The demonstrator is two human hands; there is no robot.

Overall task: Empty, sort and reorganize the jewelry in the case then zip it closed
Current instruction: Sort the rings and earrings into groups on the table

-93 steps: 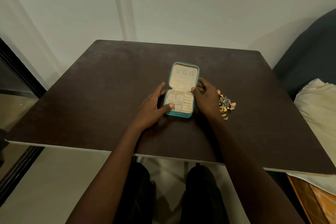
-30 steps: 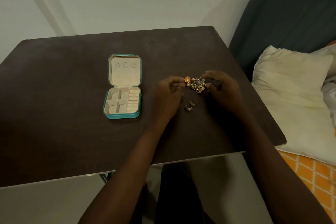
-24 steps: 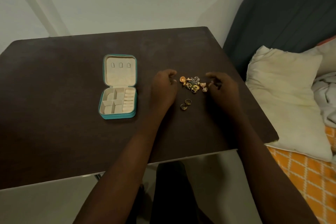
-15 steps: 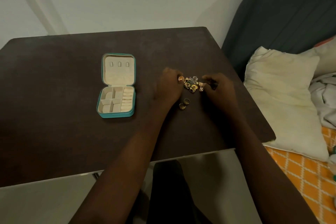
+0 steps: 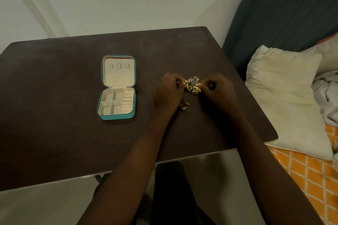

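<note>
Both hands, left [image 5: 169, 89] and right [image 5: 217, 88], pinch a tangled gold-and-silver jewelry cluster [image 5: 192, 85] above two loose gold rings [image 5: 185, 104], beside one open, empty teal zip case [image 5: 117, 87].

We see the case [image 5: 117, 87] lying open on the table [image 5: 54, 115], left of centre, lid half behind the compartment half. Jewelry pile [image 5: 192, 86] sits right of the case, well apart from it. Left hand [image 5: 169, 90] is touching the pile's left side, right hand [image 5: 217, 87] its right side, pile between them. Two rings [image 5: 185, 104] lie on the table just in front of the pile, between the wrists. Pillow [image 5: 287, 97] is off the table's right edge, headboard [image 5: 283, 9] behind it.
</note>
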